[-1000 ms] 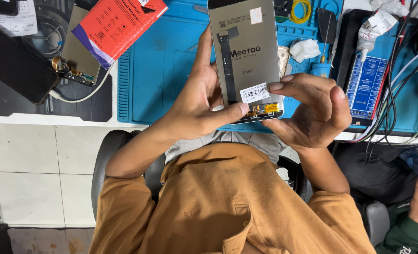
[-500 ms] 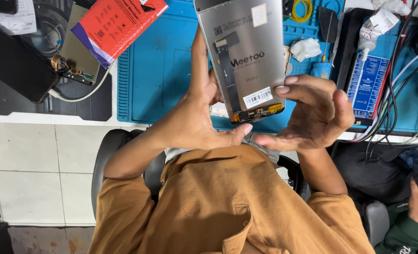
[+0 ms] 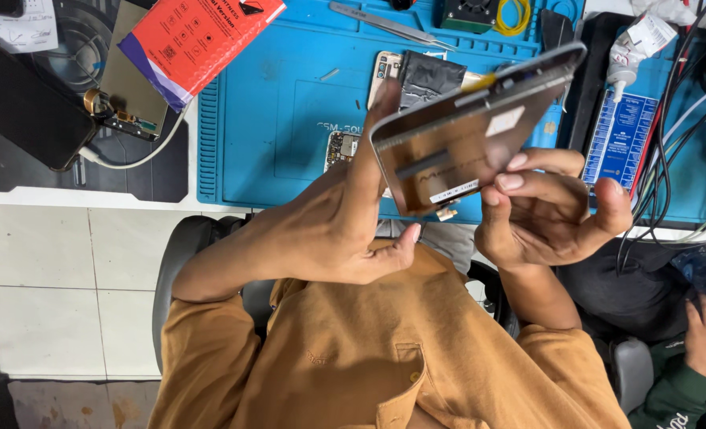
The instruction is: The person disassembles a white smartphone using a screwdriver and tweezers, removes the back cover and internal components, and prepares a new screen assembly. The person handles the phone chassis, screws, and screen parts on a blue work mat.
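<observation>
Both hands hold a thin phone screen panel (image 3: pixel 468 135) up above the blue mat (image 3: pixel 289 103) on the tabletop. The left hand (image 3: pixel 345 222) grips its left edge; the right hand (image 3: pixel 551 210) pinches its bottom edge. It looks light, stiff and easy to crack, so the edges seem safest to hold.

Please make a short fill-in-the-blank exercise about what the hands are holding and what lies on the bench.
1. Both hands, the left hand and the right hand, hold a phone ____ panel.
2. The work mat under them is ____ in colour.
3. The metal tweezers lie on the ____.
4. The packet at the top left is mostly ____.

Missing words: screen; blue; mat; red
</observation>
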